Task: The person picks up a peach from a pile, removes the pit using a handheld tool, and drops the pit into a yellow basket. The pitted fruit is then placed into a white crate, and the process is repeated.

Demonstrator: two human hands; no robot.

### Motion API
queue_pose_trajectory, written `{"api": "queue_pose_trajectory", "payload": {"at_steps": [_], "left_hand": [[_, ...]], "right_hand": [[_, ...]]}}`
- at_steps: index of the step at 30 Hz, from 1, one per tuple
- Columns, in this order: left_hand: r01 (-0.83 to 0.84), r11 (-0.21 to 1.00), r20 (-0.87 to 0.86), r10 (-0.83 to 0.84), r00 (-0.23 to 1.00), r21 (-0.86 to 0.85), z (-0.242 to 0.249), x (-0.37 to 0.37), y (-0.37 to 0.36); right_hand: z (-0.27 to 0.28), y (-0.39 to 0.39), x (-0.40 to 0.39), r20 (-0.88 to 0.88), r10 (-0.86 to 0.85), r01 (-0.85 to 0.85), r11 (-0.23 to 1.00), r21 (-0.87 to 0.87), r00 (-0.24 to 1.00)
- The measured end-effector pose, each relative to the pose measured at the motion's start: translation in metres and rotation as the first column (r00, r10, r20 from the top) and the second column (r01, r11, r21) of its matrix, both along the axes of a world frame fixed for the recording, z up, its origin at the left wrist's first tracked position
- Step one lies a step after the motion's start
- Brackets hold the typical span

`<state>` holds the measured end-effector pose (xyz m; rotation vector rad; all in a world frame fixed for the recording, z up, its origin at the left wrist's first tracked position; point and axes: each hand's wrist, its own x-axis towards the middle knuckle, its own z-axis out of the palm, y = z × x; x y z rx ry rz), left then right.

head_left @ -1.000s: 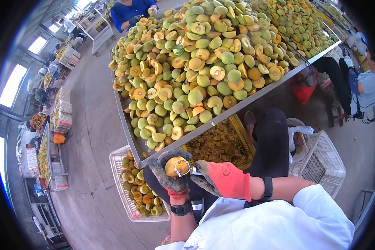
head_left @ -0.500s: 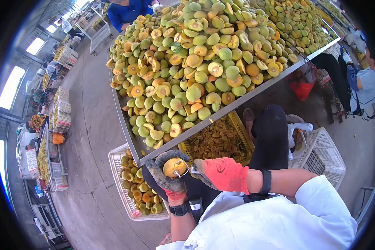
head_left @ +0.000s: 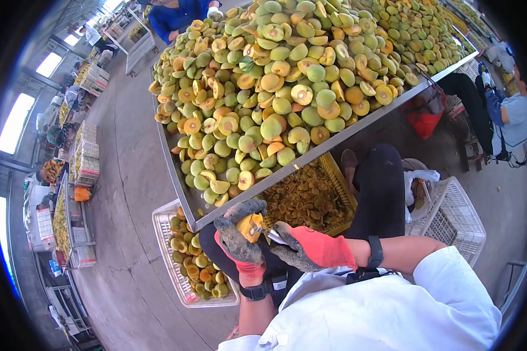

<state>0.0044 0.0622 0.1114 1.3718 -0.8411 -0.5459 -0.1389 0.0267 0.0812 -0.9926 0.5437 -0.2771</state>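
Note:
My left hand (head_left: 238, 241), in a dirty grey-and-red work glove, is closed round a yellow-orange halved fruit (head_left: 250, 227), its cut flesh showing. My right hand (head_left: 317, 248), gloved in the same kind, grips a small metal pitting tool (head_left: 276, 237). The tool's tip meets the fruit's right side; how deep it goes cannot be made out. Both hands are over my lap, just in front of the metal table's edge. Above them, a big heap of green and yellow halved fruit (head_left: 269, 105) covers the table.
The metal table rim (head_left: 310, 162) runs right ahead of my hands. Below it stands a yellow crate (head_left: 341, 196) of brownish scraps. A white crate (head_left: 161, 234) of fruit halves is at left, another white basket (head_left: 459, 225) at right. A person in blue (head_left: 173, 20) stands across the table.
My left hand has turned the fruit, so torn yellow flesh now shows. The wire loop seen against it earlier is hidden now. My right hand has rolled and shifted slightly down.

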Motion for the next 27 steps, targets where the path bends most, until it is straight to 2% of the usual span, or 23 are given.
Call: {"api": "queue_pose_trajectory", "payload": {"at_steps": [1, 2, 3, 4, 6, 7, 8, 9, 10, 11, 12, 13, 14, 15, 16, 17, 18, 19, 21, 23, 25, 26, 27], "left_hand": [[0.0, 1.0, -0.001, 0.0, 1.0, 0.002, 0.001, -0.001, 0.0], [-0.018, 0.999, 0.072, 0.015, 0.997, 0.035, 0.002, -0.001, -0.001], [-0.038, 0.997, 0.144, 0.028, 0.989, 0.067, 0.003, -0.001, -0.002], [-0.038, 0.997, 0.145, 0.028, 0.989, 0.066, -0.005, 0.002, -0.001], [-0.207, 0.978, 0.296, 0.202, 0.934, -0.014, -0.029, 0.012, 0.0], [-0.207, 0.978, 0.297, 0.202, 0.933, -0.015, -0.027, 0.012, -0.001], [-0.231, 0.972, 0.512, 0.214, 0.832, -0.031, -0.024, 0.013, -0.004], [-0.252, 0.966, 0.698, 0.215, 0.683, -0.052, -0.02, 0.013, -0.006], [-0.254, 0.966, 0.699, 0.218, 0.681, -0.054, -0.013, 0.013, -0.01], [-0.014, 0.996, 0.338, -0.017, 0.941, 0.088, -0.004, 0.013, -0.014], [0.264, 0.958, -0.106, -0.252, 0.962, 0.113, 0.003, 0.013, -0.017], [0.263, 0.958, -0.105, -0.252, 0.962, 0.112, 0.006, 0.013, -0.021], [0.276, 0.958, -0.187, -0.258, 0.948, 0.08, 0.008, 0.012, -0.023], [0.286, 0.957, -0.268, -0.263, 0.927, 0.051, 0.009, 0.01, -0.023], [0.225, 0.974, -0.265, -0.224, 0.938, -0.029, 0.013, 0.006, -0.026], [0.219, 0.975, -0.259, -0.22, 0.941, -0.033, 0.009, 0.011, -0.028], [0.241, 0.97, -0.336, -0.24, 0.911, -0.039, 0.001, 0.018, -0.03], [0.265, 0.963, -0.415, -0.259, 0.872, -0.045, -0.001, 0.021, -0.031], [0.265, 0.963, -0.453, -0.258, 0.854, -0.049, -0.002, 0.022, -0.031], [0.244, 0.961, -0.555, -0.275, 0.786, -0.131, -0.002, 0.018, -0.031], [0.182, 0.97, -0.538, -0.24, 0.808, -0.159, 0.001, 0.007, -0.032], [0.125, 0.975, -0.518, -0.205, 0.83, -0.185, 0.002, 0.004, -0.032], [0.122, 0.975, -0.52, -0.202, 0.83, -0.185, -0.001, 0.006, -0.03]], "right_hand": [[0.001, -0.003, 0.0, -0.016, 0.034, -0.022, 0.873, 0.488, 0.999], [0.001, -0.006, 0.0, -0.016, 0.034, -0.022, 0.873, 0.488, 0.999], [0.001, -0.009, -0.001, -0.003, 0.114, -0.092, 0.819, 0.566, 0.994], [0.0, -0.011, -0.002, 0.016, 0.191, -0.158, 0.755, 0.637, 0.981], [-0.01, -0.012, -0.001, 0.026, 0.206, -0.178, 0.77, 0.613, 0.978], [-0.012, -0.012, -0.001, 0.034, 0.222, -0.199, 0.784, 0.588, 0.975], [-0.011, -0.008, -0.001, 0.035, 0.223, -0.2, 0.784, 0.587, 0.974], [-0.008, -0.001, -0.001, -0.06, 0.14, -0.136, 0.989, 0.066, 0.988], [-0.007, 0.005, -0.001, -0.094, 0.018, -0.061, 0.874, -0.481, 0.995], [-0.015, 0.012, 0.001, -0.093, 0.02, -0.062, 0.874, -0.482, 0.996], [-0.028, 0.02, 0.005, 0.004, 0.015, -0.011, 0.896, -0.444, 1.0], [-0.035, 0.023, 0.007, 0.098, 0.005, 0.035, 0.915, -0.403, 0.995], [-0.004, 0.01, 0.001, 0.014, 0.097, -0.087, 0.942, -0.323, 0.995], [-0.003, 0.006, 0.003, 0.014, 0.103, -0.094, 0.943, -0.319, 0.995], [-0.001, 0.003, 0.006, -0.047, 0.075, -0.088, 0.896, -0.436, 0.996], [0.0, 0.0, 0.009, -0.1, 0.036, -0.086, 0.829, -0.553, 0.994], [-0.001, -0.002, 0.011, -0.052, -0.038, -0.007, 0.734, -0.679, 0.998], [0.001, -0.003, 0.011, -0.052, -0.04, -0.006, 0.734, -0.679, 0.998], [0.007, -0.011, 0.009, -0.083, -0.016, -0.04, 0.778, -0.627, 0.996], [-0.002, -0.011, 0.01, -0.083, -0.026, -0.035, 0.754, -0.656, 0.996], [-0.032, -0.006, 0.014, 0.048, -0.072, 0.086, 0.732, -0.676, 0.996], [-0.015, -0.008, 0.013, 0.045, -0.068, 0.081, 0.732, -0.677, 0.997], [0.005, -0.01, 0.007, -0.096, -0.102, 0.022, 0.792, -0.61, 0.99]]}}
